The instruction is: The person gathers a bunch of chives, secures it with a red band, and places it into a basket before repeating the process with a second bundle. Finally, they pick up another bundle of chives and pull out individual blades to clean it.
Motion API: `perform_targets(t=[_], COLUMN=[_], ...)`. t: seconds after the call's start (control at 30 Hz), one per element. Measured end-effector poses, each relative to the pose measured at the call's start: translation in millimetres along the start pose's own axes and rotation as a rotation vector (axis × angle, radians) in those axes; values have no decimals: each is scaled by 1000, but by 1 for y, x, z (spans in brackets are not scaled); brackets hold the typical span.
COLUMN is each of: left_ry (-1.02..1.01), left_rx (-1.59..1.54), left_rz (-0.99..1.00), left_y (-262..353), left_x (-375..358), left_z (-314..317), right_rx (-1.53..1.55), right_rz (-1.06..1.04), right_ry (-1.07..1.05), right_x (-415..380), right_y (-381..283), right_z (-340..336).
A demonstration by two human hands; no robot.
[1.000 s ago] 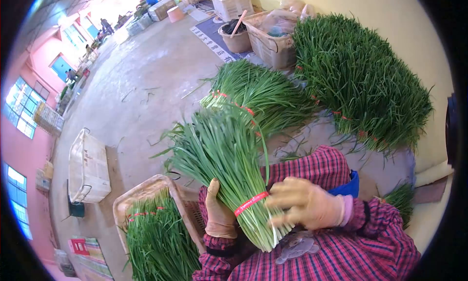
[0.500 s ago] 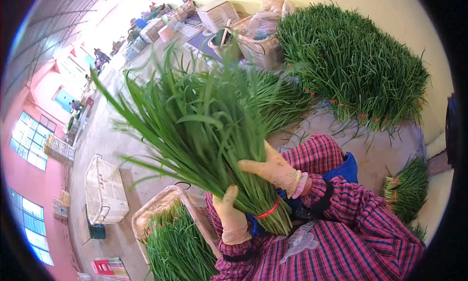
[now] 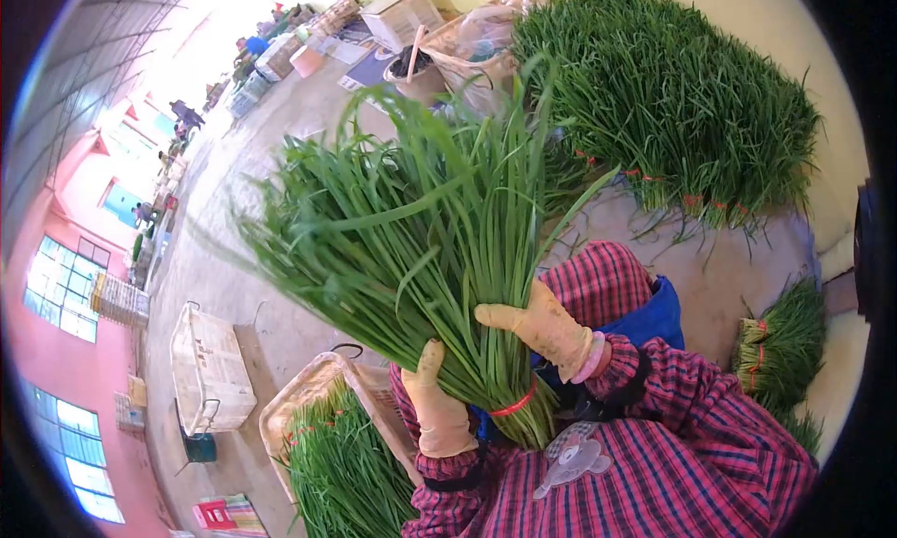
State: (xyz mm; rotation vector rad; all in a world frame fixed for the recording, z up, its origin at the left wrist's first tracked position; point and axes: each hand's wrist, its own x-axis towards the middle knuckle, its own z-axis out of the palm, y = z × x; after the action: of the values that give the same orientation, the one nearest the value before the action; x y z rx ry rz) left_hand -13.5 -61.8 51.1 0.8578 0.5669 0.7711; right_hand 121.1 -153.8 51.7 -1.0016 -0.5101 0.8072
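Note:
A large bunch of garlic chives (image 3: 448, 267) is held in front of my chest, its long green leaves fanning up and to the left. A red band (image 3: 514, 403) wraps the stems near their cut ends. My gloved left hand (image 3: 437, 403) grips the bunch from the left, thumb pointing up along the leaves. From the right, my gloved right hand (image 3: 542, 328) is wrapped around it, its thumb lying across the leaves. Most of the fingers of both hands are hidden behind the bunch.
Tied bunches stand massed (image 3: 663, 99) by the wall at the upper right; more lie at the right (image 3: 780, 351). A crate (image 3: 280, 417) of chives is at my left, with a white crate (image 3: 210, 370) beyond it. A bucket (image 3: 416, 76) and basket (image 3: 472, 66) stand at the back.
The bunch has swung upright and a little to the right, its leaves spreading differently. Both hands keep their hold, and the right has shifted slightly right. The head view has moved a little.

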Motion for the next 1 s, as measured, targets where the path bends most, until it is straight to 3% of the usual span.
perform_targets(t=[0.17, 0.23, 0.33, 0.4, 0.43, 0.47, 0.53, 0.6, 0.67, 0.73, 0.8, 0.9, 0.93, 1.0], left_ry=[63, 111, 126, 121, 115, 116, 128, 103, 84, 93, 95, 95, 91, 94], left_rx=[-16, 13, 86, 83, 79, 79, 94, 88, 80, 81, 97, 107, 105, 71], left_rz=[49, 58, 62, 51, 42, 39, 28, 22, 21, 14, 21, 20, 16, 0], left_y=[1, -1, -6, -7, -8, -10, -14, -17, -17, -13, -15, -18, -19, -15], left_x=[-7, -6, -4, -3, -2, -1, 1, 1, 0, -4, -3, -3, -3, -1], left_z=[13, 11, 9, 8, 8, 7, 5, 8, 11, 18, 13, 9, 9, 12], right_rx=[-84, 16, 70, -140, -543, -545, -833, -788, -842, -1088, -1153, -1092, -1093, -885], right_rz=[66, 17, -188, -540, -725, -722, -916, -785, -832, -660, -691, -393, -387, -154], right_ry=[-4, 123, 410, 593, 687, 688, 211, -27, -65, -159, -153, -270, -269, -325], right_x=[2, 3, 13, 23, 20, 19, 20, 25, 41, 55, 67, 73, 76, 83], right_y=[-2, -14, -24, -23, -38, -53, -75, -75, -62, -59, -55, -62, -64, -68], right_z=[-10, -11, -30, -43, -44, -41, -28, -1, 8, 8, 6, 6, 5, 2])
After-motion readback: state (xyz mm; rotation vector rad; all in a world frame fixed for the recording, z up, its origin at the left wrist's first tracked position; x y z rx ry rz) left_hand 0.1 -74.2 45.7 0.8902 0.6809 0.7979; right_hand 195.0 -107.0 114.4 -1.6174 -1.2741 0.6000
